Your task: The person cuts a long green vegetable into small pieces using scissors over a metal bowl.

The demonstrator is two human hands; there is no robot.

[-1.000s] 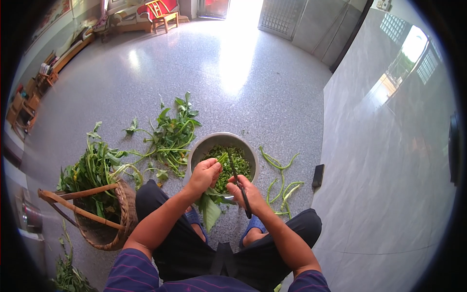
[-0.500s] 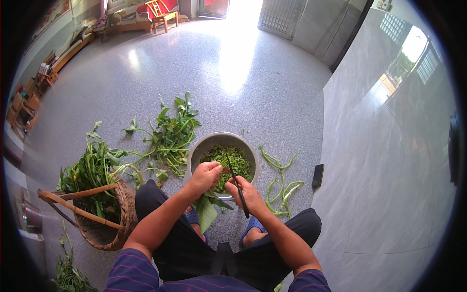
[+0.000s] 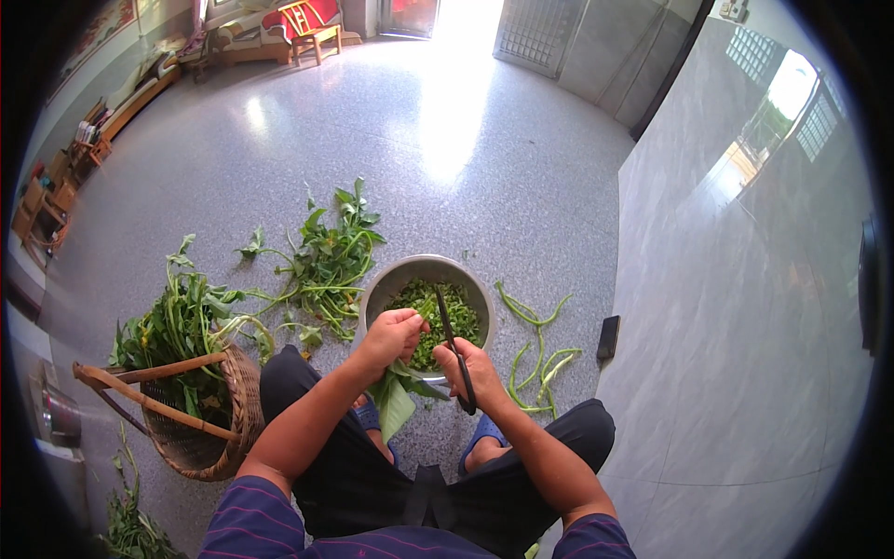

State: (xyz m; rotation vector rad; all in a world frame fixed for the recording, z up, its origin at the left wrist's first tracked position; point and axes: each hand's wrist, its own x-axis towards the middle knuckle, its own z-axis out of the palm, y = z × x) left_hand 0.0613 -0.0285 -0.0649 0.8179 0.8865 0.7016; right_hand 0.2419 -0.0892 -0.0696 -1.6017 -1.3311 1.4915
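Over the near left part of a metal bowl [image 3: 376, 291], my left hand [image 3: 391, 337] is closed round a bunch of green stems. Broad green leaves [image 3: 396, 406] of that bunch hang below it, outside the bowl. My right hand [image 3: 473, 373] grips a pair of black scissors [image 3: 444, 321], whose blades point away from me over the bowl, just right of the stem ends. Finely cut green pieces [image 3: 454, 307] cover the bottom of the bowl. The scissors' lower handle loop shows beneath my right hand; whether the blades touch the stems I cannot tell.
A pile of leafy stems [image 3: 326, 256] lies beyond the bowl on the left. The wicker basket [image 3: 244, 410] beside my left knee holds more greens. Several loose stems [image 3: 540, 359] lie right of the bowl, near a black phone-like object [image 3: 608, 336] by the wall. A wooden chair [image 3: 312, 33] stands far back.
The scissors have turned slightly in my right hand, with the handle loop now wider in view. My left hand stays nearly in place, still holding the stems.
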